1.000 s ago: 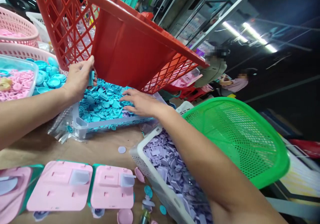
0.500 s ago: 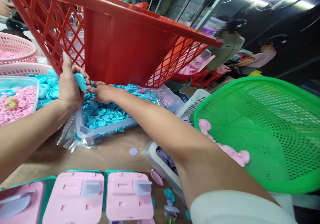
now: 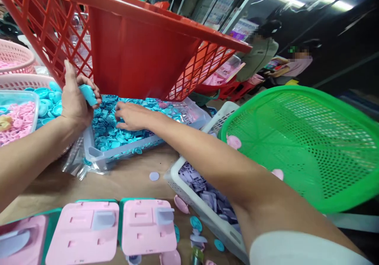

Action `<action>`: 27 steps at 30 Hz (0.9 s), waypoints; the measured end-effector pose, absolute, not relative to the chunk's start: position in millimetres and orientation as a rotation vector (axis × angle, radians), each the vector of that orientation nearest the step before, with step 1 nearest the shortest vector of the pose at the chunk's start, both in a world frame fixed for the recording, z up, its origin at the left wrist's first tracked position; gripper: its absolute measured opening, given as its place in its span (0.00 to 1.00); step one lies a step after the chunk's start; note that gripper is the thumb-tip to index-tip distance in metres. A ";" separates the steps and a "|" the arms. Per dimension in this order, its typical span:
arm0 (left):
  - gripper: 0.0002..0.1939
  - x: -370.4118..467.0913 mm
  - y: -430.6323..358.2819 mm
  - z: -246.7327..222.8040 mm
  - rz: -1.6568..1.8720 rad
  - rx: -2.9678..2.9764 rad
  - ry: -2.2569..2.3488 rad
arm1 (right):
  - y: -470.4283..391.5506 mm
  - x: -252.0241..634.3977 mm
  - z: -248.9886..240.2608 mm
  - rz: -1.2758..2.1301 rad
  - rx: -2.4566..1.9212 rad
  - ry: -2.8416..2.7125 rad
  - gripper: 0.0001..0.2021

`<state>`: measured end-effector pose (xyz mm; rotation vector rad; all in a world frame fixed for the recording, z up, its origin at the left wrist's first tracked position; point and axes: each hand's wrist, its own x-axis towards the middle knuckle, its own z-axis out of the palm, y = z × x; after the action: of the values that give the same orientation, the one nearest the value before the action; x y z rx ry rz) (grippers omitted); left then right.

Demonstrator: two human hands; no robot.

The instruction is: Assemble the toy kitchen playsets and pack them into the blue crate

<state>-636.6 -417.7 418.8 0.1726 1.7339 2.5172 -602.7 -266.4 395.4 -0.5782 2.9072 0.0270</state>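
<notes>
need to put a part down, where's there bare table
The brown tabletop between the blue-parts tray and pink panels has room, bar one lilac disc. Loose parts crowd the strip between panels and white basket.

- Left hand (image 3: 77, 97), just above nine o'clock: bare, its thumb long beside the shorter-looking fingers.
- Left forearm (image 3: 32, 154), just below nine o'clock: uncovered up to the frame's edge, narrowing smoothly at the wrist.
- Right hand (image 3: 134, 115), at nine o'clock, closer to centre: bare and slim, its wrist plain.
- Right arm (image 3: 207, 154), running toward four o'clock: bare, with a shallow crease inside the elbow.
- Sleeve (image 3: 296, 251), between four and five o'clock: short, white, plain, its wide hem smoothly rounded.
</notes>
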 end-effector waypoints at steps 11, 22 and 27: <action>0.36 -650.1 -403.3 413.7 2.784 0.043 1.808 | -278.4 -601.9 387.2 -0.202 -0.569 2.731 0.27; 0.36 -648.3 -406.8 414.5 2.778 0.115 1.714 | -298.6 -674.1 362.3 -0.188 -0.469 2.978 0.31; 0.36 -643.2 -410.3 419.7 2.671 0.083 1.798 | -278.0 -650.9 376.5 -0.151 -0.678 2.757 0.25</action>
<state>-643.2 -410.3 419.7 0.0826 1.7978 2.6709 -650.9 -278.0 376.5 -0.6777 2.7571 -0.1507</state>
